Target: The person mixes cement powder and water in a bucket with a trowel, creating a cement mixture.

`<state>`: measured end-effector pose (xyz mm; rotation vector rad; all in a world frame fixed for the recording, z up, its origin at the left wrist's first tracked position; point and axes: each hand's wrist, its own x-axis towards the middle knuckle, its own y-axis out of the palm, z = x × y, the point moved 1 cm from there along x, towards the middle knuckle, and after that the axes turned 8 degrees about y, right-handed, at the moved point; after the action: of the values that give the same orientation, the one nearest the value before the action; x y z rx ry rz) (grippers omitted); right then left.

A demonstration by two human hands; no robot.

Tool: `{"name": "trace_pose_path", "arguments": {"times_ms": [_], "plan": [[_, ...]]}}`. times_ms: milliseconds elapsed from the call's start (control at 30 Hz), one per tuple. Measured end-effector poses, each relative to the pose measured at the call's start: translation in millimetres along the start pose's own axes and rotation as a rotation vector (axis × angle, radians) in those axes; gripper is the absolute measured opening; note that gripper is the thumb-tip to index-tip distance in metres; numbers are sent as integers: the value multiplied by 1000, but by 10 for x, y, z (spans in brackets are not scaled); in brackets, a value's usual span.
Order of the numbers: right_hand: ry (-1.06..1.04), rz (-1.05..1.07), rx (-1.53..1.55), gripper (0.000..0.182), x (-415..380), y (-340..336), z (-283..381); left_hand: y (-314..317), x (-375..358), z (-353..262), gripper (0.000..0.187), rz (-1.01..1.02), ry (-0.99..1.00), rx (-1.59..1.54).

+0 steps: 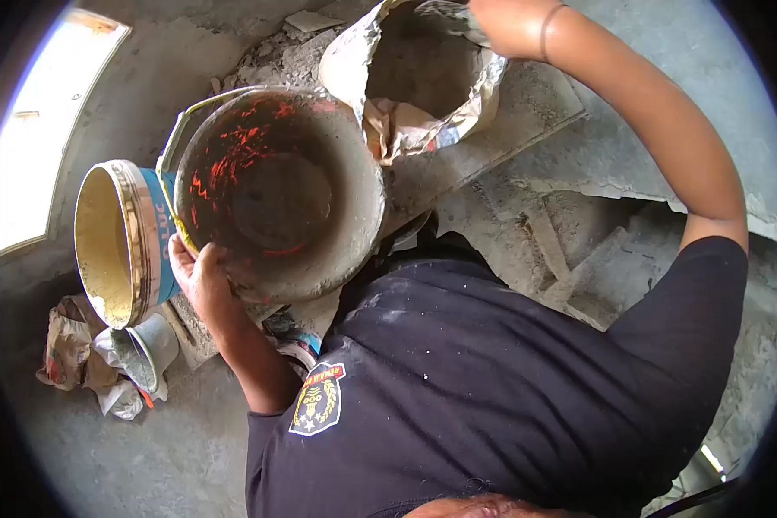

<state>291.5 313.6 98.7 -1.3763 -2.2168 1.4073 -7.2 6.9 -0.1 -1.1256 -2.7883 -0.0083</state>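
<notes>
A large round bucket (281, 198), grey with dried mortar and streaked red inside, is tipped so that its open mouth faces up toward me; its inside looks nearly empty. My left hand (200, 274) is closed at its lower left edge, on the yellow-wrapped handle (181, 231). Beyond the bucket, at the top, stands an open, torn paper sack (483, 104) with grey powder (423, 73) inside. My right hand (514, 28) grips the sack's top right edge, its fingertips partly hidden at the frame's top.
A white and blue bucket (155, 224) lies tilted at the left, with a small white pail (157, 341) and crumpled bags (73, 345) below it. A board (531, 104) lies under the sack. Rubble and broken slabs (596, 268) lie at the right. A bright opening is at the upper left.
</notes>
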Motion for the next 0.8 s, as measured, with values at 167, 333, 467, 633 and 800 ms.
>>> {"name": "trace_pose_path", "arguments": {"times_ms": [167, 333, 467, 633, 800], "plan": [[44, -179, 15, 22, 566, 549, 36, 83, -92, 19, 33, -174, -28, 147], [23, -101, 11, 20, 783, 672, 122, 188, -88, -31, 35, -195, 10, 179], [-90, -57, 14, 20, 792, 718, 220, 165, -97, -21, 42, -198, 14, 201], [-203, 75, 179, 21, 722, 826, 210, 183, -126, -27, 42, -239, -2, 257], [-202, -45, 228, 23, 810, 892, 36, 90, -102, -13, 43, -189, 25, 288]]}}
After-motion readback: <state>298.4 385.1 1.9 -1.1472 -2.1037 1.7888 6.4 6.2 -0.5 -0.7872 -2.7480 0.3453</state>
